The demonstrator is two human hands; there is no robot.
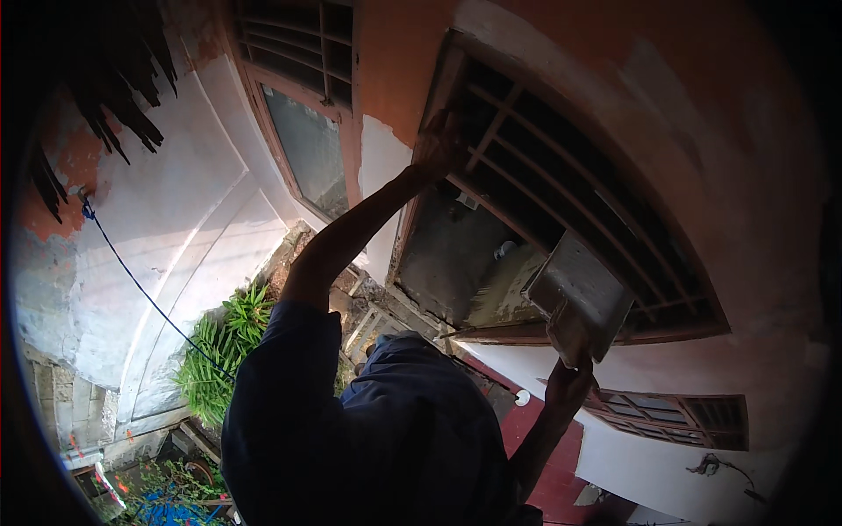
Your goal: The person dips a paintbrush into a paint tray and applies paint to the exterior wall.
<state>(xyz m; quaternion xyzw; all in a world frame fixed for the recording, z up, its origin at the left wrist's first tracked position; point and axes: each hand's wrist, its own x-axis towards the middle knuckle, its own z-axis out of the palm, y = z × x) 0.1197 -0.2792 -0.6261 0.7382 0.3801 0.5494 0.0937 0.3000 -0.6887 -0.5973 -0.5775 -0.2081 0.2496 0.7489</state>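
My left arm reaches up to the barred window (561, 167), where my left hand (441, 147) is closed on the upper left part of its wooden frame (445, 81). Deep shade blurs its fingers. Lower right, my right hand (570, 382) grips a flat, grey rectangular plate (589, 294) by its near end. The plate is tilted in front of the window bars, and a brownish, smeared piece (568, 331) lies against its near part. Whether that piece is a separate tool I cannot tell.
Orange and white patchy wall (649, 96) surrounds the window. A second window (307, 131) is at the upper left, a smaller one (671, 419) at the lower right. Green plants (219, 351) grow far below, beside a blue cord (145, 289). Dark ragged strips (110, 83) hang upper left.
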